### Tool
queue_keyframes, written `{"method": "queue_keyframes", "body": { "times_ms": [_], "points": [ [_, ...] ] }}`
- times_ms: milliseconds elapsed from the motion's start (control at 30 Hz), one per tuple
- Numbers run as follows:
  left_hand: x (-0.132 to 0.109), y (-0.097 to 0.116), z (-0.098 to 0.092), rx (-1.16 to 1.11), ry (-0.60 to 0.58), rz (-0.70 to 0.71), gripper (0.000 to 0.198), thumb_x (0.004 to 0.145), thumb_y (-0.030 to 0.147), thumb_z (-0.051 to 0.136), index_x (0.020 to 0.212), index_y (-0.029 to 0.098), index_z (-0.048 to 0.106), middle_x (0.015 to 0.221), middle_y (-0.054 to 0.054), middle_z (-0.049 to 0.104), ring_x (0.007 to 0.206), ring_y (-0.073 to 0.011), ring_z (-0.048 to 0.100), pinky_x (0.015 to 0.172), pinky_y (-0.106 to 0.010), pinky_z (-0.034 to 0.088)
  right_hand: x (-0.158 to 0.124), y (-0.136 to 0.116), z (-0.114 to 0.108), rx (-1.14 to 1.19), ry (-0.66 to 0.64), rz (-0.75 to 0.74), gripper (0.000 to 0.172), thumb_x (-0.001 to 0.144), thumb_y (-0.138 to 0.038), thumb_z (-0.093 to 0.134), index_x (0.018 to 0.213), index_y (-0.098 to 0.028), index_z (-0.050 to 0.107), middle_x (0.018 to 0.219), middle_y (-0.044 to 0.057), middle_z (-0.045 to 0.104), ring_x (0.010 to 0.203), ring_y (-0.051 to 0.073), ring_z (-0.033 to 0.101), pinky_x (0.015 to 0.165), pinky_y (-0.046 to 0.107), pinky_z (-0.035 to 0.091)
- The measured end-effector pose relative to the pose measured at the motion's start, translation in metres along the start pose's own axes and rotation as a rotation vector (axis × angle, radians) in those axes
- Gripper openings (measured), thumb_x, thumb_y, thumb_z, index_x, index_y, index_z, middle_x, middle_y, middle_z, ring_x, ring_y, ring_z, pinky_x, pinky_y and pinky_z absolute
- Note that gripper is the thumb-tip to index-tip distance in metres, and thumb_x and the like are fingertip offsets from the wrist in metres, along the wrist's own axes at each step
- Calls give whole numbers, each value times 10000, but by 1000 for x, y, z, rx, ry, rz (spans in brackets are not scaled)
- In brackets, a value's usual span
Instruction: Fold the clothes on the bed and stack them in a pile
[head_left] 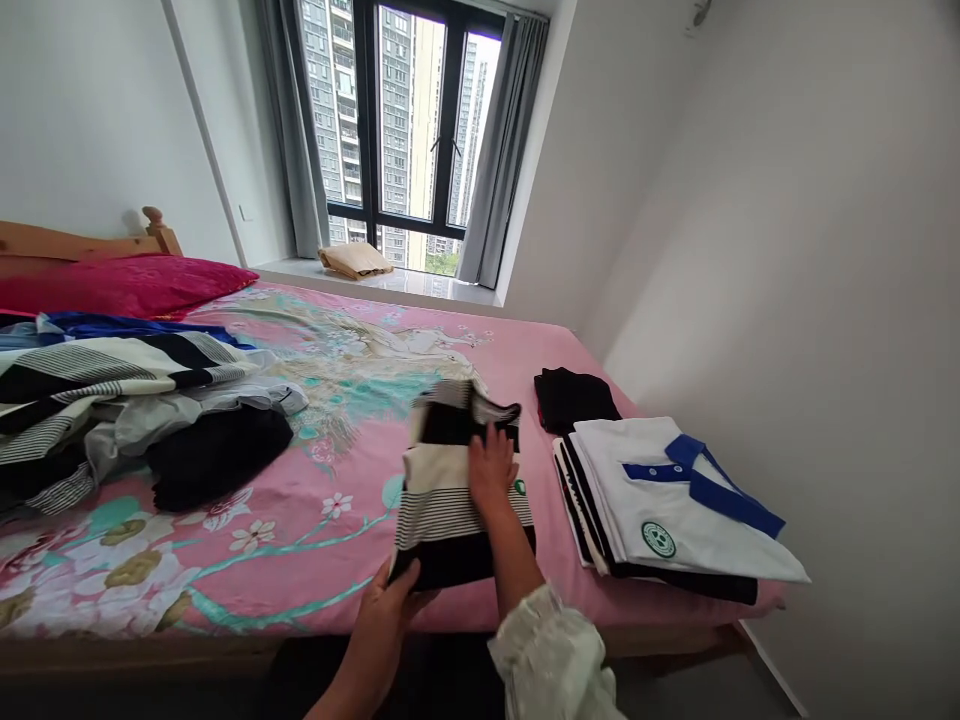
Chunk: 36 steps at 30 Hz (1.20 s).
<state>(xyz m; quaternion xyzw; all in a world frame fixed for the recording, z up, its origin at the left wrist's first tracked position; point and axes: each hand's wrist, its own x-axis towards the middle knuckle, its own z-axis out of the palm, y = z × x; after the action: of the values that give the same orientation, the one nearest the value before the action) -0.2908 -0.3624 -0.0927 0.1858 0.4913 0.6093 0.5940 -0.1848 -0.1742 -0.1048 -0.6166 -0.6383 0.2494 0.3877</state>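
A folded garment (442,500) with black, cream and fine-striped bands lies near the front edge of the bed. My left hand (386,605) grips its near left corner, thumb on top and the other fingers tucked underneath. Across its upper right part rests my right hand (493,468), palm down with the fingers stretched out on the cloth. To the right is a stack of folded clothes, topped by a white polo shirt (645,490) with a blue collar and a round green badge. Behind that stack sits a folded black garment (574,398).
A loose heap of clothes (135,390) spreads over the left of the flowered pink bedsheet (322,560). Farther back are a dark pink pillow (127,285), a wooden headboard (75,242) and a tan folded bundle (354,260) on the windowsill. The white wall (825,300) borders the right side.
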Motion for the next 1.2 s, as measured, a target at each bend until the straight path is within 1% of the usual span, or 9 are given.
{"method": "queue_keyframes", "body": {
  "times_ms": [100, 200, 300, 467, 633, 733, 900, 1067, 1200],
  "points": [
    [16, -17, -37, -110, 191, -212, 398, 743, 162, 659, 1117, 169, 525, 921, -84, 686, 854, -267, 700, 821, -412, 544, -17, 11, 9, 19, -36, 1, 494, 862, -411, 498, 1285, -157, 522, 1374, 159, 467, 1343, 326, 294, 1080, 556, 197],
    [19, -17, -66, -107, 145, -293, 301, 769, 188, 661, 1035, 162, 522, 908, -96, 684, 887, -282, 698, 846, -418, 536, -49, 41, -2, 61, 4, -10, 483, 853, -408, 419, 1210, -118, 565, 1314, 157, 522, 1294, 264, 372, 1098, 425, 227],
    [19, -12, -79, -57, 128, -280, 332, 780, 227, 664, 1071, 179, 511, 989, -89, 673, 901, -272, 698, 863, -409, 533, -81, 80, -32, 97, 58, 55, 537, 832, -489, 377, 1165, -109, 560, 1209, 166, 581, 1163, 257, 491, 1029, 383, 329],
    [28, -10, -73, 158, 167, -285, 444, 770, 323, 685, 1148, 179, 501, 1131, -111, 632, 774, -244, 717, 687, -349, 574, -108, 114, -68, 136, -42, 157, 448, 787, -561, 412, 839, -166, 618, 807, 76, 660, 783, 210, 593, 741, 294, 452],
    [25, -16, -70, 231, 196, -166, 533, 734, 330, 733, 1191, 205, 487, 945, -67, 676, 665, -200, 713, 585, -288, 562, -95, 113, -73, 125, -144, 193, 418, 724, -584, 514, 696, -180, 619, 661, 16, 620, 678, 172, 544, 633, 249, 408],
    [20, -18, -74, 271, 226, -83, 483, 755, 334, 713, 1161, 228, 474, 827, -11, 658, 621, -170, 702, 548, -250, 544, -86, 110, -73, 90, -199, 222, 424, 717, -586, 534, 631, -177, 608, 575, -9, 565, 619, 153, 508, 581, 240, 371],
    [24, -9, -72, 390, 207, -190, 397, 699, 390, 740, 978, 204, 527, 712, 27, 626, 566, -189, 685, 440, -220, 472, -76, 105, -74, 5, -253, 259, 434, 686, -577, 585, 483, -204, 492, 457, -49, 419, 492, 116, 380, 499, 247, 262],
    [29, -6, -72, 370, 159, -208, 371, 590, 273, 800, 782, 196, 492, 590, 55, 588, 561, -195, 675, 483, -234, 475, -76, 102, -76, 10, -258, 312, 341, 667, -475, 643, 505, -204, 517, 437, -40, 451, 477, 126, 441, 489, 247, 285],
    [35, 2, -79, 315, 116, -222, 401, 587, 322, 810, 834, 189, 524, 533, 73, 555, 478, -141, 607, 534, -258, 493, -71, 103, -76, 116, -284, 362, 247, 638, -422, 689, 670, -182, 636, 552, 1, 603, 581, 168, 582, 530, 244, 389]
  ]
}}
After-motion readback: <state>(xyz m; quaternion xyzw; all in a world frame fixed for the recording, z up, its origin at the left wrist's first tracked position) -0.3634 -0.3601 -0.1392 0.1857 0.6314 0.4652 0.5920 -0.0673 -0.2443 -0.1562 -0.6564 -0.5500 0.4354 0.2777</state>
